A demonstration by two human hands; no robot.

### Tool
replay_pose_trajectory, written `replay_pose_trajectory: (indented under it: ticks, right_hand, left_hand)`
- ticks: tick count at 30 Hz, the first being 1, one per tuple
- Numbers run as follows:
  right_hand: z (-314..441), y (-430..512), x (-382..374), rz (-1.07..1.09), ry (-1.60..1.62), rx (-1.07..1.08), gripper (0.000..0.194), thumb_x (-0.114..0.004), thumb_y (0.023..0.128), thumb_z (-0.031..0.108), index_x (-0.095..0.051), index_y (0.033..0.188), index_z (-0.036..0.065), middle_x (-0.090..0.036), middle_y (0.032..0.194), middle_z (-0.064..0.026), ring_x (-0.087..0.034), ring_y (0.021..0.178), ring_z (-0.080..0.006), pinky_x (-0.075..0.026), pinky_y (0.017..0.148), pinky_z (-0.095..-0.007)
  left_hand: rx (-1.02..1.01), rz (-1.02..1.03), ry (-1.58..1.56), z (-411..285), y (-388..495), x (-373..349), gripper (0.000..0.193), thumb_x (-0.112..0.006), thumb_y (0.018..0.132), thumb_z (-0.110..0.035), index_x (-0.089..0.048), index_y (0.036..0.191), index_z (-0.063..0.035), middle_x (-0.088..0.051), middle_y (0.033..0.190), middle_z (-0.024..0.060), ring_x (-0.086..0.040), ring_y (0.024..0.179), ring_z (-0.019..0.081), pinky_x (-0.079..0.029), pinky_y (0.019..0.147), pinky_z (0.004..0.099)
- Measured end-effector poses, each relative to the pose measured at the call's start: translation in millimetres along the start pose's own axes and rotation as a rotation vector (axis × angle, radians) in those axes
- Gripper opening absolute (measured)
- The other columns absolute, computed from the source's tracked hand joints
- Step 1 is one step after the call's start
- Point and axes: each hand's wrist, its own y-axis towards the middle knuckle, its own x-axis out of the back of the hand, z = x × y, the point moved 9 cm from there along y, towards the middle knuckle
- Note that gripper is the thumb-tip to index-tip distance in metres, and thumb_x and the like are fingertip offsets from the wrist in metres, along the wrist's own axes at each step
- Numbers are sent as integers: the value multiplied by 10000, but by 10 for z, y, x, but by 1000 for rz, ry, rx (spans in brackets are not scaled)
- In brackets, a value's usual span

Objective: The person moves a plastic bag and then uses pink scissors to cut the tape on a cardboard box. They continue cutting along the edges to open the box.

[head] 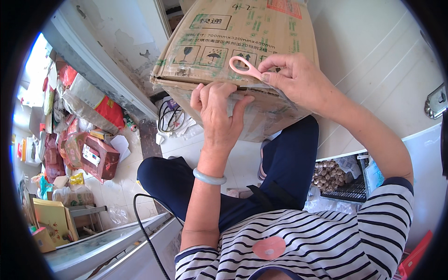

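A large taped cardboard box [217, 33], printed with handling symbols and writing, stands before me. My right hand [292, 75] pinches a pink-handled tool [245, 67], probably scissors, at the box's near top edge. One handle loop lies over the top face; a grey part, perhaps the blade, runs down to the right under my hand. My left hand [222, 105], with a pale bangle [209, 177] on its wrist, grips the same edge to the left, its fingers bent over a dark gap at the seam. Clear tape covers parts of the box's top and near side.
A white panelled surface [371, 70] stands to the right, with a black crate [344, 192] of brown bulbs or nuts below it. Bags and boxes, one of them reddish [101, 157], pile up at the left. A black cable [143, 227] hangs near my left knee.
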Motion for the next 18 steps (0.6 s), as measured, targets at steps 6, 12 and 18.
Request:
replay_pose_trajectory:
  ticks: [6, 12, 18]
  right_hand:
    - [-75, 51, -101, -38, 7, -35, 280, -602, 953, 184, -666, 1162, 9, -617, 645, -78, -511, 545, -135, -402, 521, -323]
    - [46, 9, -138, 127, 391, -140, 345, -544, 1013, 203, -613, 1311, 43, -541, 582, 14, -467, 501, -54, -369, 477, -241]
    - [261, -149, 423, -66, 243, -55, 359, -513, 1047, 259, -621, 1318, 50, -493, 576, 51, -420, 492, -16, -334, 456, -214]
  left_hand:
    - [42, -101, -32, 80, 1, 26, 444, -847, 742, -128, -561, 1080, -89, -602, 969, 20, -566, 942, 234, -294, 1048, 452]
    - [52, -88, -57, 142, -47, 25, 481, -860, 727, -128, -541, 1085, -89, -590, 978, 15, -558, 924, 223, -295, 1049, 446]
    - [50, -58, 29, 119, 138, 9, 398, -871, 699, -155, -601, 981, -82, -607, 923, 23, -528, 920, 241, -337, 954, 392]
